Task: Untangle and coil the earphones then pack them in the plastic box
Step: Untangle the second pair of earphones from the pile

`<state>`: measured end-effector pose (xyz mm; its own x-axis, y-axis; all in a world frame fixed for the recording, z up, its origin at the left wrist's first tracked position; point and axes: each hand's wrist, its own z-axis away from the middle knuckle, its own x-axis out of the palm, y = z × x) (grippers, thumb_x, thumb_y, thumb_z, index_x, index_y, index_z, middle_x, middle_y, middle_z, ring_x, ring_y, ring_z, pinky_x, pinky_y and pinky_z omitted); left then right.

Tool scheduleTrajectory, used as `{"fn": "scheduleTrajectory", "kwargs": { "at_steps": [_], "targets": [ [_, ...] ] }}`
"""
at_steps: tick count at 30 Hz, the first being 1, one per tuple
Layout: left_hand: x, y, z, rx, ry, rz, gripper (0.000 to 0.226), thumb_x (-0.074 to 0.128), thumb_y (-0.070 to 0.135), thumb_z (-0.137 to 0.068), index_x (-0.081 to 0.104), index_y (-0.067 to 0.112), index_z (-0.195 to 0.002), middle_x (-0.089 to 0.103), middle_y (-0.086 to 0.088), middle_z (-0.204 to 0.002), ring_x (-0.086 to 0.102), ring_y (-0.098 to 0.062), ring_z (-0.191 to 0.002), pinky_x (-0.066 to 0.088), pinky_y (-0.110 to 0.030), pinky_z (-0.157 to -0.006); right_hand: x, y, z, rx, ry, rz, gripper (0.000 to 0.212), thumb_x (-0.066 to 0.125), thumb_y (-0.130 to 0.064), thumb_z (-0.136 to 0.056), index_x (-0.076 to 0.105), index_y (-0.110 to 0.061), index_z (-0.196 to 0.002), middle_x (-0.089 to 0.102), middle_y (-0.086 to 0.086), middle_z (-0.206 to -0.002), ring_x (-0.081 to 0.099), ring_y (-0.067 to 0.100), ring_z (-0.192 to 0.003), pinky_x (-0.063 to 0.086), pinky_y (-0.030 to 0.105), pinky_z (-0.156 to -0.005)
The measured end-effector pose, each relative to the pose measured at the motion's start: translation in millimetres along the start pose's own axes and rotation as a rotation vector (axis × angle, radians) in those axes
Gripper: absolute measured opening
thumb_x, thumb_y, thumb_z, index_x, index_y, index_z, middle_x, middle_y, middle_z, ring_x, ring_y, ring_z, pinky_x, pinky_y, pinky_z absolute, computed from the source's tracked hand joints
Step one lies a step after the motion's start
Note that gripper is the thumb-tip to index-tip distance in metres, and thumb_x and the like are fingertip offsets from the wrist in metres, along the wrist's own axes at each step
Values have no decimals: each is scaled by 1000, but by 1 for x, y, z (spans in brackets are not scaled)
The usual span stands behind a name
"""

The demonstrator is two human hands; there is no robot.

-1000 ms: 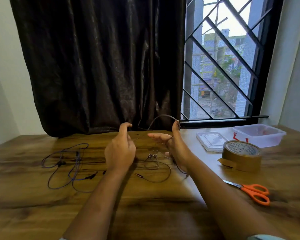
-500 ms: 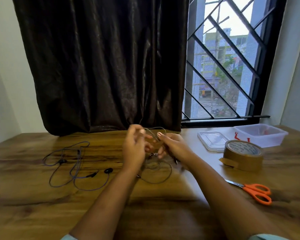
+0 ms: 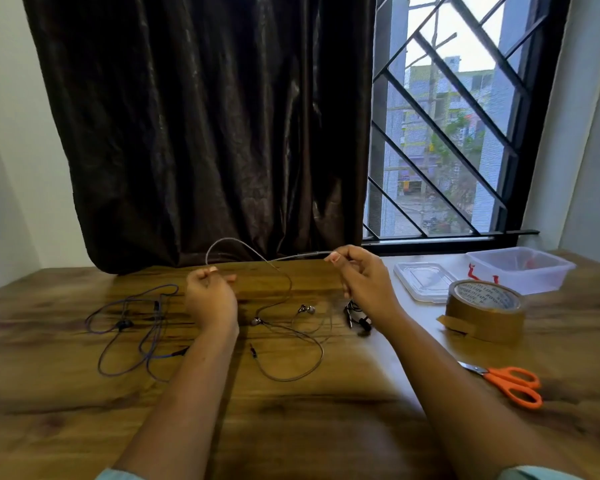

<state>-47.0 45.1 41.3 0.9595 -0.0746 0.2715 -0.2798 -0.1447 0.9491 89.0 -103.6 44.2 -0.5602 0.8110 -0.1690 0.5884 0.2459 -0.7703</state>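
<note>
A grey earphone cable [image 3: 284, 292] arcs above the wooden table between my two hands. My left hand [image 3: 211, 299] pinches one part of it with curled fingers. My right hand [image 3: 362, 277] pinches another part at the fingertips, about a hand's width higher. The rest of the cable loops on the table below, with its metal earbuds [image 3: 305, 309] lying between my wrists. A second, purple-black pair of earphones [image 3: 136, 327] lies loose to the left. The clear plastic box [image 3: 520, 270] stands open at the right, its lid [image 3: 423, 280] flat beside it.
A roll of brown tape [image 3: 484, 310] sits right of my right forearm. Orange scissors [image 3: 510, 384] lie nearer the front edge. A small dark tangle [image 3: 357, 317] rests under my right wrist. A dark curtain and a barred window close the far side.
My hands, close together half a second ago, have moved apart. The grey cable is now stretched in an arc between them.
</note>
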Motion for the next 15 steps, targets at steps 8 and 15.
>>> {"fn": "scheduleTrajectory", "kwargs": {
  "at_steps": [8, 15],
  "targets": [
    [6, 6, 27, 667, -178, -465, 47, 59, 6, -85, 41, 15, -127, 47, 1, -98, 48, -9, -76, 41, -18, -59, 10, 1, -2, -65, -51, 8, 19, 51, -23, -97, 69, -19, -94, 55, -20, -55, 41, 3, -50, 33, 22, -51],
    [24, -8, 49, 736, -738, -321, 18, 47, 27, -98, 61, 20, -106, 62, 9, -86, 58, -1, -78, 43, -14, -64, 15, 1, -1, -98, -154, 67, 14, 56, -19, -95, 71, -20, -94, 66, -14, -74, 59, 1, -70, 45, 17, -63]
  ]
}}
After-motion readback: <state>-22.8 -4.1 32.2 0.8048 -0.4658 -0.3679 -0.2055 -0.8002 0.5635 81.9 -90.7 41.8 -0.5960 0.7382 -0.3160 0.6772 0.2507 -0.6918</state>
